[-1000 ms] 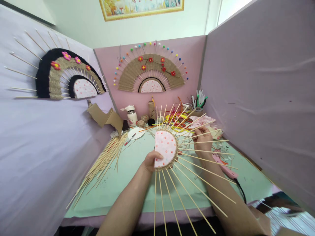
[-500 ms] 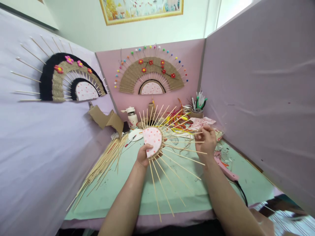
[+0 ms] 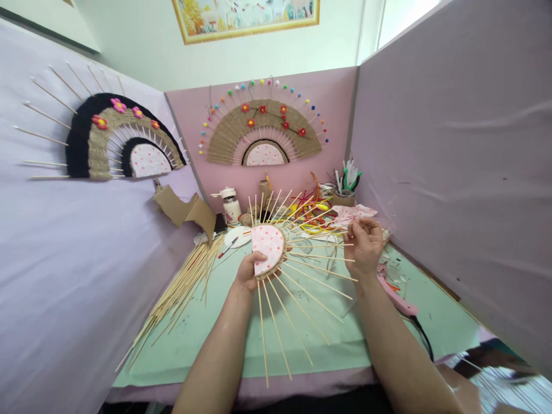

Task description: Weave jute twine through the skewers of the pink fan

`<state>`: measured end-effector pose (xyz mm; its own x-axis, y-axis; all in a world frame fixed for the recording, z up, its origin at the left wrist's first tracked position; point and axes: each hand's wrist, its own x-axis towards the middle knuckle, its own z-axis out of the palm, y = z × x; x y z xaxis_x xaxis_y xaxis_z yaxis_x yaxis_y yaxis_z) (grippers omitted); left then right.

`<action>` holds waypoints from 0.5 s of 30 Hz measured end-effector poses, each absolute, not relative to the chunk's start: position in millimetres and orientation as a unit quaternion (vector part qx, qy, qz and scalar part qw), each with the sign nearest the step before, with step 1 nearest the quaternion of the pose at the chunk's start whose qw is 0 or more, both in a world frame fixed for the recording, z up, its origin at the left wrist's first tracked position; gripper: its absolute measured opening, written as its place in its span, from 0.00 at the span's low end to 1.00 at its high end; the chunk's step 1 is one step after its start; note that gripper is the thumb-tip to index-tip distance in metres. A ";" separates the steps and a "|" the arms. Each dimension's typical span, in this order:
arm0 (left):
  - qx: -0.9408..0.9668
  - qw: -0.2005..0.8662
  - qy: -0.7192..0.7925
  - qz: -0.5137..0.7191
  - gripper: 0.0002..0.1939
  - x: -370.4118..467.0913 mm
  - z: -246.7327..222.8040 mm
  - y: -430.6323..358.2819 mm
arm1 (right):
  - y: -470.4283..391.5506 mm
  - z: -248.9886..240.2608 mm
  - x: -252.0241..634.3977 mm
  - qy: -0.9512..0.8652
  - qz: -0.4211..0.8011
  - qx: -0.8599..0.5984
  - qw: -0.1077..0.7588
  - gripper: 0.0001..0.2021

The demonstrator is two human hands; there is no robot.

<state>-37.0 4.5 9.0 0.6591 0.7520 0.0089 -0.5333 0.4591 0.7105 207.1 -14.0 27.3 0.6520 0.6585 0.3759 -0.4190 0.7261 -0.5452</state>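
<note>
Left hand [image 3: 246, 271] gripped the half-made fan [image 3: 268, 248] by its pink dotted centre, held up over the green counter [image 3: 224, 333]. Right hand [image 3: 363, 246] pinched a skewer tip [image 3: 345, 230] on the fan's far side.

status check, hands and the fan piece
Left hand gripping fan frame at its pink half-disc. Right hand pinching twine near the skewer tips. Loose skewer pile lies left, apart.

Both forearms were bare to the frame's edge; left hand [image 3: 246, 272] and right hand [image 3: 364, 246] wore no gloves or rings.
</note>
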 end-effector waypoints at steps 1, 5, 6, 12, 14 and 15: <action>0.358 0.840 0.154 0.378 0.35 -37.6 9.1 4.3 | -12.7 26.4 207.4 -0.275 0.307 -0.216 0.885 0.12; 0.367 0.843 0.145 0.365 0.38 -38.1 10.8 1.4 | -2.9 17.9 208.8 -0.235 0.327 -0.271 0.874 0.14; 0.368 0.846 0.139 0.360 0.38 -36.9 11.0 -0.1 | -0.2 15.2 208.8 -0.231 0.334 -0.284 0.869 0.14; 0.389 0.881 0.101 0.248 0.41 -12.0 1.7 -18.6 | 6.4 7.4 205.6 -0.254 0.337 -0.318 0.849 0.15; 0.399 0.886 0.091 0.217 0.41 -3.0 -3.5 -25.1 | 5.1 7.4 203.6 -0.264 0.331 -0.322 0.847 0.15; 0.400 0.888 0.085 0.211 0.41 0.1 -5.6 -27.4 | 4.4 7.4 202.6 -0.270 0.328 -0.325 0.845 0.15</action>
